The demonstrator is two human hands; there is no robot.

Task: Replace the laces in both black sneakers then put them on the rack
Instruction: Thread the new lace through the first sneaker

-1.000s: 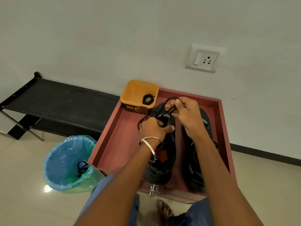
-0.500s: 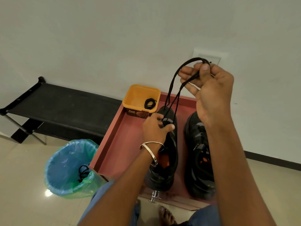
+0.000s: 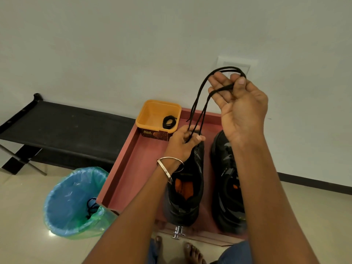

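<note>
Left hand (image 3: 183, 139) rose; lace (image 3: 200, 103) ends hidden.

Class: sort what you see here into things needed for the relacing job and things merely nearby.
Needed: lace, left sneaker, right sneaker, coiled lace in yellow tub, black rack.
Nearby: lined bin, wall socket, red tray.

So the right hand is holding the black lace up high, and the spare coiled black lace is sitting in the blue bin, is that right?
Not quite. In the head view the coiled black lace sits in the square orange plastic tub, not the blue bin. The right hand does hold the long black shoelace up high.
</note>
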